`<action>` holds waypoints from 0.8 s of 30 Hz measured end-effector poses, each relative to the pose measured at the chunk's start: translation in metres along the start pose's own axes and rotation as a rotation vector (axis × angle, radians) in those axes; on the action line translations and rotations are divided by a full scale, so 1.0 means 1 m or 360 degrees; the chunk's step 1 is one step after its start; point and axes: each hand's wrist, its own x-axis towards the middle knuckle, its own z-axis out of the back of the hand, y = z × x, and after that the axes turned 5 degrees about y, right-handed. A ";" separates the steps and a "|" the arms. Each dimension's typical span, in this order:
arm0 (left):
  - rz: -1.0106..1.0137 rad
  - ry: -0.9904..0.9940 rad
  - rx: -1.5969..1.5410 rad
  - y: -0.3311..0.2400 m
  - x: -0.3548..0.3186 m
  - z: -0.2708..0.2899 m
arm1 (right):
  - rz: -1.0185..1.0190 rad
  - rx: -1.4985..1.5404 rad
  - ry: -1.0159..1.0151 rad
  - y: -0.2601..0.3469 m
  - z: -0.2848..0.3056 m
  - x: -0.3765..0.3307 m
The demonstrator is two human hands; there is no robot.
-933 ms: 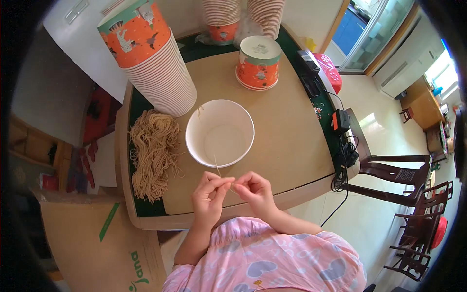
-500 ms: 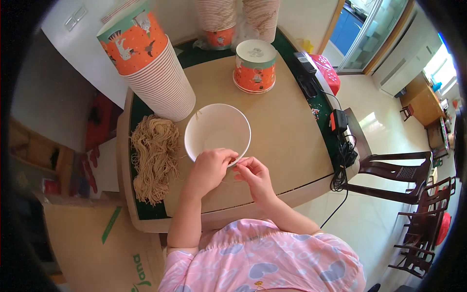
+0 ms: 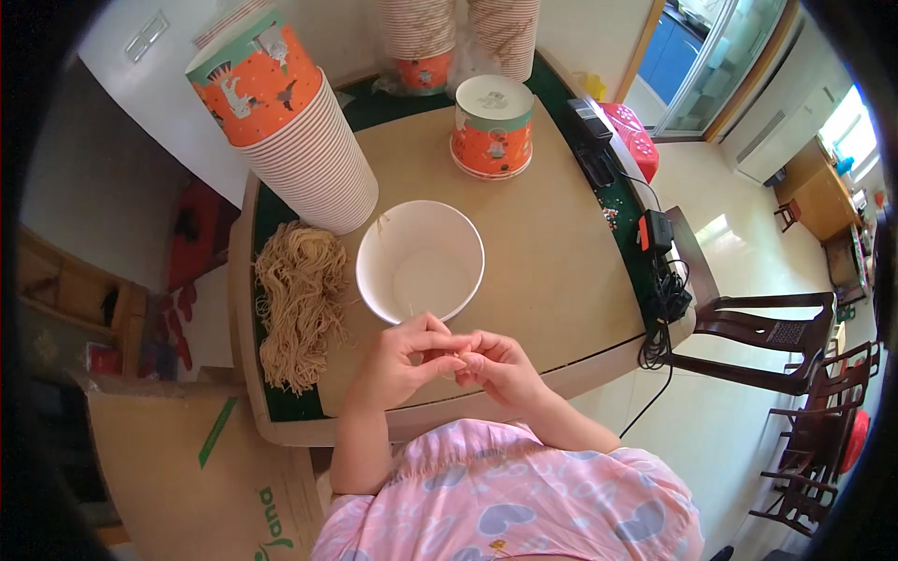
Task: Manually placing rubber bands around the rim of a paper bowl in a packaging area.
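Just in front of a white paper bucket (image 3: 421, 262), my left hand (image 3: 402, 363) and my right hand (image 3: 503, 368) meet with fingertips pinched together. Between them is a thin pale string (image 3: 456, 377), mostly hidden by the fingers. The bucket stands with its mouth tilted toward me, and a short strand shows at its far left rim. To the left lies a loose hank of beige string (image 3: 299, 304), apart from both hands.
A tall stack of orange and green paper buckets (image 3: 304, 150) stands at the back left. One upturned orange bucket (image 3: 492, 131) sits farther back, before more wrapped stacks (image 3: 421, 47). Black adapters and cables (image 3: 659, 280) line the table's right edge. A wooden chair (image 3: 758, 341) stands beyond.
Both hands have drawn back from the bucket's near rim toward me and come together. The bucket has stayed in about the same place.
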 end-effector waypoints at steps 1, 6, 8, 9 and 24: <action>0.0001 0.0001 0.0000 0.005 -0.001 -0.001 | -0.0050 0.0065 -0.0011 -0.001 -0.001 -0.001; 0.0016 -0.0365 -0.0192 0.022 -0.010 -0.016 | -0.0165 0.0322 -0.0039 0.001 -0.007 -0.002; -0.0023 -0.0483 -0.0036 0.021 -0.008 -0.024 | 0.0000 -0.0143 -0.0280 0.000 -0.014 -0.001; -0.0063 -0.0599 0.0121 0.020 -0.008 -0.027 | 0.0000 -0.0144 -0.0281 0.000 -0.015 0.000; -0.0139 -0.0486 0.0867 0.017 -0.003 -0.032 | 0.0361 -0.0697 -0.0501 -0.010 -0.017 0.002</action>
